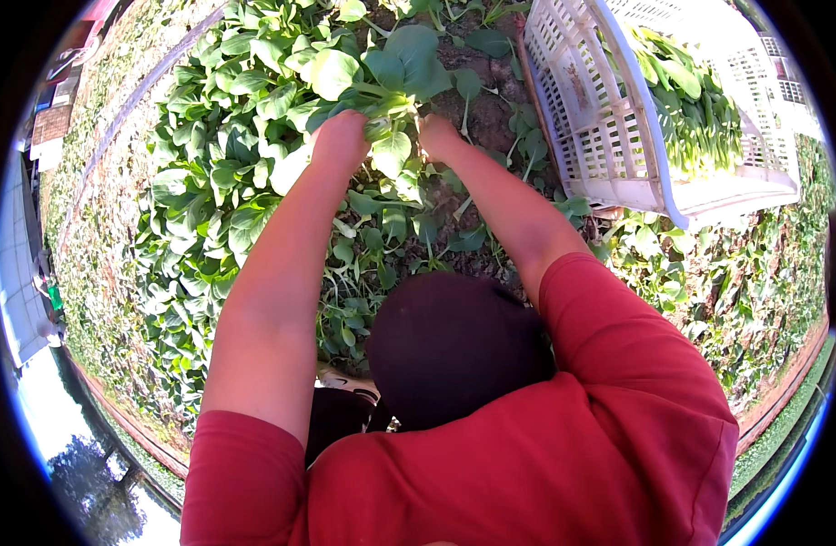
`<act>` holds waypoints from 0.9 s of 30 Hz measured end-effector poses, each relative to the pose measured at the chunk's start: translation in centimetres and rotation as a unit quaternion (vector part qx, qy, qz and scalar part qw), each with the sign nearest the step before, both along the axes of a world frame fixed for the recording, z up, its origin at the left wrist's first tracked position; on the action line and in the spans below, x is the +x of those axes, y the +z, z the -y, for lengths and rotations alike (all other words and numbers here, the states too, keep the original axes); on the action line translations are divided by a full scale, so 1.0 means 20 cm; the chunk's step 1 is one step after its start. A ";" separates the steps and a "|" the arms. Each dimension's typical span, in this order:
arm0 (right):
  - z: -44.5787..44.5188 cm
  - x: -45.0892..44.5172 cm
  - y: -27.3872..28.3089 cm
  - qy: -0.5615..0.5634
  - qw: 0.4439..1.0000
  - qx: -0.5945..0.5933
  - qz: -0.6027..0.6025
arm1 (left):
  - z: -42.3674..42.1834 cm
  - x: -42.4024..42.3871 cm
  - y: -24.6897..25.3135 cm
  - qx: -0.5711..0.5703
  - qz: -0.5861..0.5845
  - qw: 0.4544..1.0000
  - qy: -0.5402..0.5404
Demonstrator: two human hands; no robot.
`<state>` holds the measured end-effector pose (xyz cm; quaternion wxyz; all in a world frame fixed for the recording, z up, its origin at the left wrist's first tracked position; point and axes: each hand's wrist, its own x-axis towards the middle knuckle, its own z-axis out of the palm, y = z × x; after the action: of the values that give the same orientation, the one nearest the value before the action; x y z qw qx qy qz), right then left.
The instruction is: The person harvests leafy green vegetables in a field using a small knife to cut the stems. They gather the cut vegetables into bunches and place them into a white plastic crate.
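Observation:
My left hand (pixel 341 140) is closed around the stems of a leafy green plant (pixel 391 102), whose broad leaves point up and away from me. Close by on the right, my right hand (pixel 437 136) is at the pale root end of the same plant; its fingers are bent, but whether they grip it is hard to see. Dense leafy greens (pixel 240 150) grow to the left of my hands. Loose leaves and small plants (pixel 391 232) lie or stand on the dark soil below them.
At the upper right a white plastic crate (pixel 595 130) lies tilted on its side, with bunched leafy greens (pixel 698 116) stacked inside. A pale hose or strip (pixel 135 95) curves along the far left. A shoe (pixel 350 382) shows near my knee. More low plants (pixel 739 280) grow at right.

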<state>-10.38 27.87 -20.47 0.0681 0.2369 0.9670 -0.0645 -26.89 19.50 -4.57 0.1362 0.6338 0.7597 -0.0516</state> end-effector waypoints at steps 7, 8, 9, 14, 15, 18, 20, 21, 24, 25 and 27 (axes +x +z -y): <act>0.03 -0.03 -0.13 -0.169 0.971 -0.153 -0.069 | -0.02 0.09 0.03 -0.033 0.015 0.998 0.047; 0.05 0.01 -0.13 -0.202 0.955 -0.180 -0.118 | -0.01 0.11 0.03 -0.011 0.027 0.999 0.038; 0.09 0.04 -0.13 -0.230 0.936 -0.209 -0.167 | 0.02 0.11 0.01 -0.003 0.049 0.998 0.042; 0.31 0.25 0.30 -0.441 0.614 -0.599 -0.263 | 0.25 0.01 0.15 0.090 0.213 0.957 0.176; 0.33 0.32 0.32 -0.452 0.561 -0.609 -0.331 | 0.28 0.04 0.23 0.085 0.279 0.932 0.216; 0.37 0.47 0.51 -0.436 0.413 -0.642 -0.475 | 0.44 0.14 0.47 0.103 0.523 0.807 0.254; 0.38 0.50 0.63 -0.373 0.329 -0.702 -0.509 | 0.55 0.19 0.57 0.101 0.544 0.787 0.274; 0.40 0.50 0.71 -0.336 0.285 -0.732 -0.519 | 0.62 0.22 0.63 0.100 0.552 0.779 0.279; 0.45 0.42 0.96 -0.221 0.248 -0.789 -0.517 | 0.79 0.29 0.71 0.123 0.621 0.704 0.323; 0.48 0.39 1.00 -0.191 0.243 -0.799 -0.515 | 0.84 0.31 0.71 0.131 0.646 0.679 0.324; 0.50 0.36 1.09 -0.193 0.343 -0.775 -0.494 | 0.93 0.33 0.69 0.107 0.650 0.668 0.347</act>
<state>-3.27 17.85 1.25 -0.2835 0.1829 0.2700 -0.9018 -20.20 0.84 9.22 0.5349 0.2077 0.6443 0.5056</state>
